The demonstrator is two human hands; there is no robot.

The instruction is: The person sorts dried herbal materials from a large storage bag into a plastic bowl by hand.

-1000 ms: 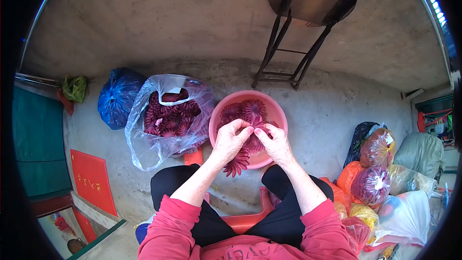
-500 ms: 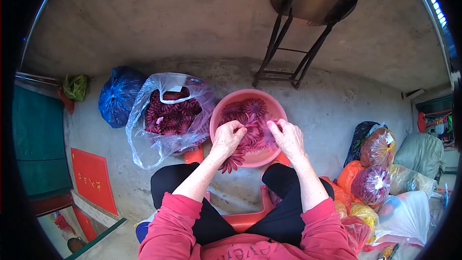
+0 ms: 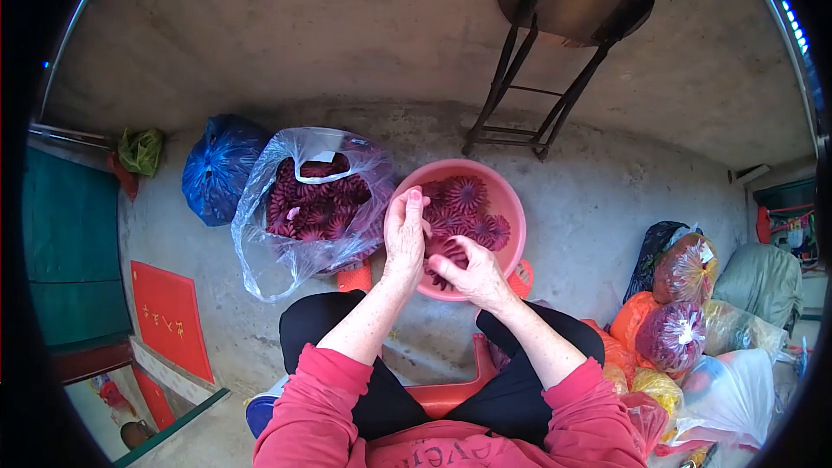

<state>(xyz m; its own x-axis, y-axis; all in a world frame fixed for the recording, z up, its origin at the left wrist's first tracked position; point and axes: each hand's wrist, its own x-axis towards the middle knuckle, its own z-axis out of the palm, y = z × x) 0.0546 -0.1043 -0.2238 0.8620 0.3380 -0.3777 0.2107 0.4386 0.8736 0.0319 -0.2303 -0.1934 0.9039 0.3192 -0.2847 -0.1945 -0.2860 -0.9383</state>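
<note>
Plainly, the right hand (image 3: 477, 276) gapes above dark-red, many-petalled flowers (image 3: 459, 218); whether the left hand (image 3: 404, 232) grips anything, I can't tell.

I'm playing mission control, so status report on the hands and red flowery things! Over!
Left hand at pink basin, grip unclear. Right hand over it, open. Dark red flower-like pieces inside. No obstruction visible.

The left hand (image 3: 404, 230), curled half a second ago, now extends over the left side of the basin (image 3: 517, 208), thumb raised. The right hand (image 3: 478, 276) is now closer to it, thumb and forefinger parted.
</note>
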